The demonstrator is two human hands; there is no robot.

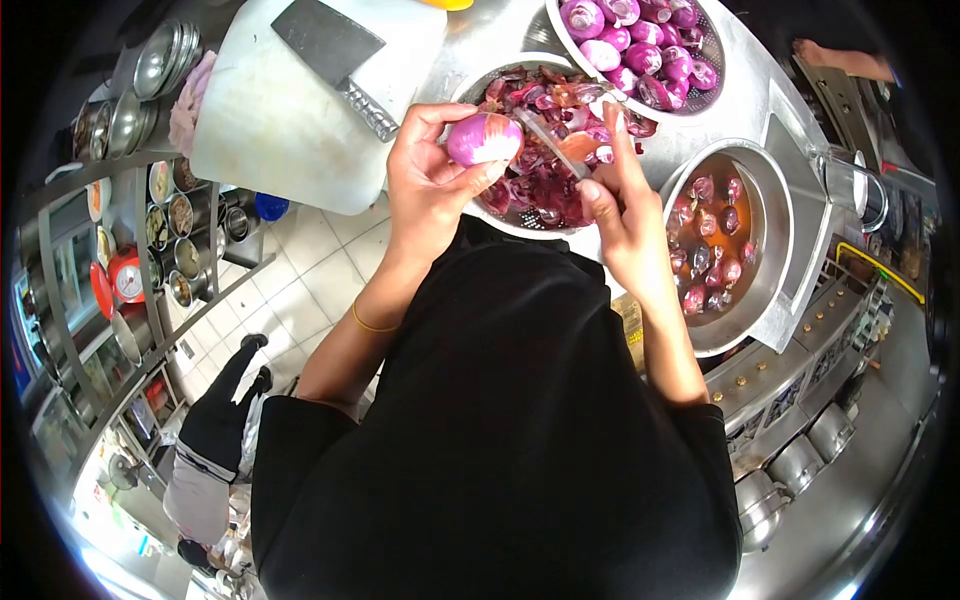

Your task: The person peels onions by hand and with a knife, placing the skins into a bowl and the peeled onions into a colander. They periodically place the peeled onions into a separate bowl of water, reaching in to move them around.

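Between the thumb and fingers of my left hand (430, 180) is a red onion (478, 140), partly peeled, with a strip of brown skin still on its right side. My right hand (630, 205) grips a small knife (552, 140), its blade pointing up and left toward the onion. Below both hands sits a perforated metal colander (470, 92) heaped with onion skins (540, 195). Farther up, a second colander (718, 85) holds many peeled red onions (645, 58). To the right, a metal bowl (778, 215) contains unpeeled onions (712, 262) in brownish water.
A cleaver (325, 45) lies on the white cutting board (270, 140) at the upper left. Metal shelving with pots and bowls (185, 255) stands at left. Another person (205, 470) is at lower left, and a bare forearm (845, 62) shows at upper right.
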